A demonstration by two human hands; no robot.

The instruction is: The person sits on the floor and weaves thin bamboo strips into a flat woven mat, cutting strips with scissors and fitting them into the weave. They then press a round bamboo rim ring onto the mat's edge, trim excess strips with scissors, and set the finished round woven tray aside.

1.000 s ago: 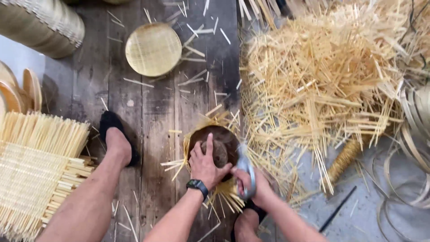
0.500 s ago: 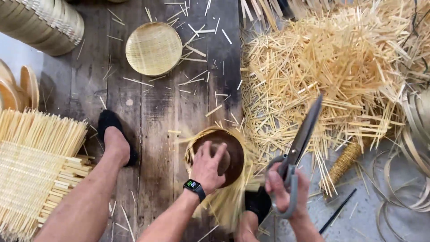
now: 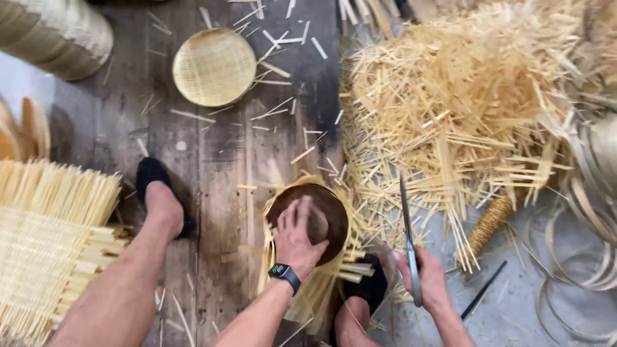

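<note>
**Brown mould pinned under the palm, shears gripped alongside**

The round brown mould (image 3: 321,215) is pressed down by the left hand (image 3: 297,234), fingers spread flat over its top rather than curled around it. The shears (image 3: 407,238) are clenched by the handles in the right hand (image 3: 427,279), blades together and pointed away from the body. The mould sits on the dark plank floor (image 3: 218,167), between the two feet, with pale bamboo strips (image 3: 302,283) fanning out from beneath it. The mould is judged stiff and fairly solid, best steadied from above; the strips look light, springy and easily split, so they are better gathered near the rim than at their loose ends. A large heap of offcuts (image 3: 463,109) lies just to the right, and a finished woven dish (image 3: 214,66) rests farther up the planks.
</note>
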